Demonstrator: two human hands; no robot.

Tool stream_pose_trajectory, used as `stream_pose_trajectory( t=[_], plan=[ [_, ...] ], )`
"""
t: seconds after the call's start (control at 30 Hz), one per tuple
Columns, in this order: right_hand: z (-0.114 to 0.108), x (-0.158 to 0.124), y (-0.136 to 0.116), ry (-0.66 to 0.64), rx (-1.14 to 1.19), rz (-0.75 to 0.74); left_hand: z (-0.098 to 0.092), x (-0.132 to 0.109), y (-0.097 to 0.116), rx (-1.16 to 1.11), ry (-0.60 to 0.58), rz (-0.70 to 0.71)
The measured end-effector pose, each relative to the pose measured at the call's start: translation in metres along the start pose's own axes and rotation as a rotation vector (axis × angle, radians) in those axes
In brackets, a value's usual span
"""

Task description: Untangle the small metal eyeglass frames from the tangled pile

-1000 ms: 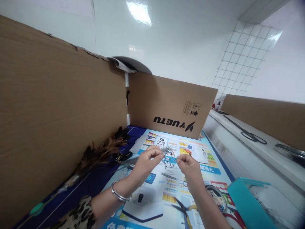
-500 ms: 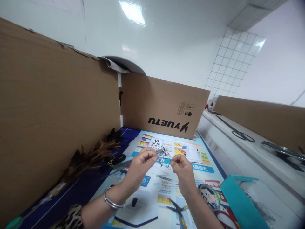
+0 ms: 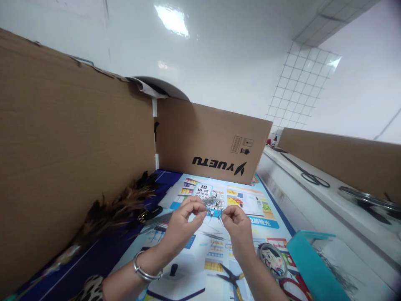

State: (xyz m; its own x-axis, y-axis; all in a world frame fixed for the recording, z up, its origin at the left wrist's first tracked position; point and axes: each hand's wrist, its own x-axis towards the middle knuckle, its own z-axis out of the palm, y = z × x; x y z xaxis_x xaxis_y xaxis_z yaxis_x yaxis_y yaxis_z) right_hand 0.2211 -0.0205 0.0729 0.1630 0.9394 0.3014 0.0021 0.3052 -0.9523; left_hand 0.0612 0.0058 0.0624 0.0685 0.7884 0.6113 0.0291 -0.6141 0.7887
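My left hand and my right hand are raised over the printed poster, both pinched on a small tangle of thin metal wire pieces held between them. A silver bangle sits on my left wrist, above a leopard-print sleeve. More thin wire pieces lie on the poster just below the hands.
Cardboard walls stand at left and behind, one printed YUETU. A feather duster lies at left. Pliers, a round tin and a teal box with wires sit at lower right. Scissors rest on the white ledge.
Both hands have drifted slightly left and closer together, still pinching the wire tangle. The camera view has tilted a little.
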Motion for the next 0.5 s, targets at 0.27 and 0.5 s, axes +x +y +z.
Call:
stream_pose_trajectory(
  t=[0.27,0.5],
  plan=[
    [0.006,-0.008,-0.002,0.033,-0.253,-0.245,0.002,-0.005,0.002,0.033,-0.097,0.014],
    [0.012,-0.015,0.001,0.038,-0.302,-0.361,0.007,-0.013,0.013,0.143,-0.184,0.148]
  ],
)
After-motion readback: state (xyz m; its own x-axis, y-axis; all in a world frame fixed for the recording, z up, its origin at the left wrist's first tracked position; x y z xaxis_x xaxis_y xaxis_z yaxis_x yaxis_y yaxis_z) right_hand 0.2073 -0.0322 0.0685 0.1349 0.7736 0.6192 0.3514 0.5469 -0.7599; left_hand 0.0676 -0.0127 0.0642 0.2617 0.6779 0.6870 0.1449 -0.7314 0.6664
